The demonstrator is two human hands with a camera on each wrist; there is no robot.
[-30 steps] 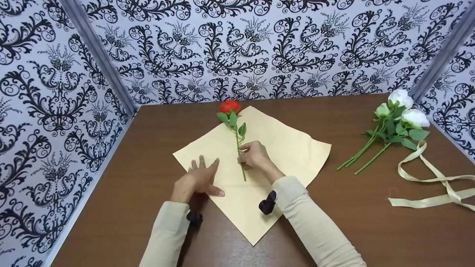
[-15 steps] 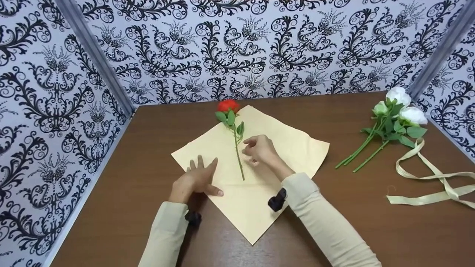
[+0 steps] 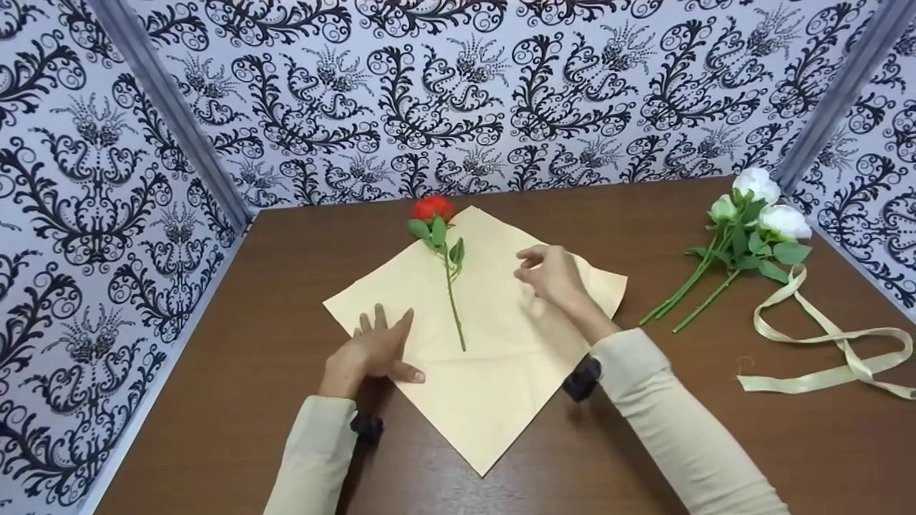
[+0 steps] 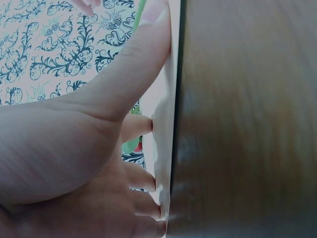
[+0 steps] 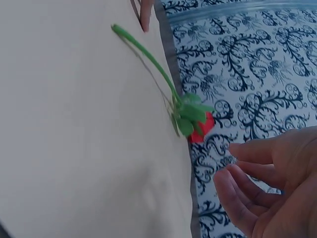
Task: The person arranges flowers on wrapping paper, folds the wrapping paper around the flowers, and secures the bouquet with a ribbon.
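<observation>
A cream sheet of wrapping paper [image 3: 494, 408] lies on the table with one corner toward me. On it rests a red rose [image 3: 433, 208] with a green stem, its bloom past the paper's upper left edge. My left hand [image 3: 372, 350] rests on the paper's left edge, fingers spread and thumb out. My right hand [image 3: 558, 279] hovers over the right part of the paper, fingers loosely bent and holding nothing. In the right wrist view the rose's stem [image 5: 148, 55] lies apart from that hand [image 5: 277, 183]. The left wrist view has the left thumb [image 4: 133, 64] against the paper.
White roses [image 3: 783, 222] with green stems lie at the right of the brown table [image 3: 236, 343]. A cream ribbon [image 3: 794, 385] lies looped in front of them. Patterned panels [image 3: 465, 93] stand along the back and sides.
My right hand has let go of the rose's stem and moved right, lifting off the paper. The rose stays on the paper. My left hand keeps its place on the paper.
</observation>
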